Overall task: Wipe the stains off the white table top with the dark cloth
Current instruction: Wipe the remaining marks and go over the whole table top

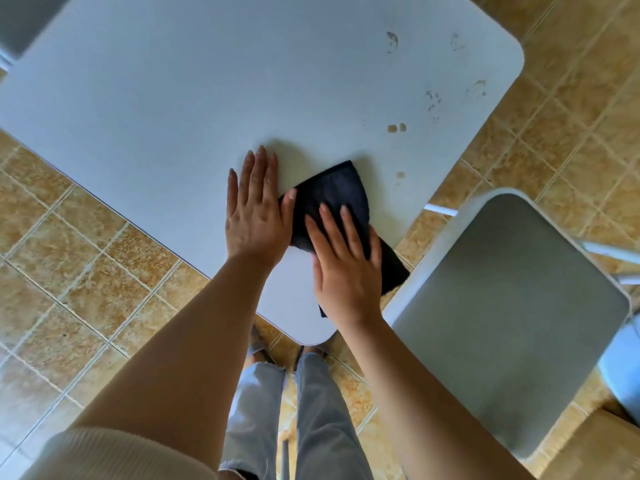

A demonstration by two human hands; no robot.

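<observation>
The dark cloth point(334, 194) lies flat on the white table top point(180, 98), near its right front edge, with one corner hanging over the edge. My right hand point(344, 263) rests palm-down on the cloth, fingers spread. My left hand point(254, 209) lies flat on the bare table just left of the cloth, its thumb tip touching the cloth's edge. Brown stains point(396, 128) sit beyond the cloth, one small brown stain point(400, 174) lies to its right, and grey smudges point(433, 98) and a dark mark point(392, 39) spread toward the far right corner.
A grey-seated chair point(512, 306) with a white frame stands close to the table's right side. The floor point(69, 265) is tan tile. My legs in light jeans point(311, 410) stand at the table's near corner. Another grey chair point(20, 19) shows at the top left.
</observation>
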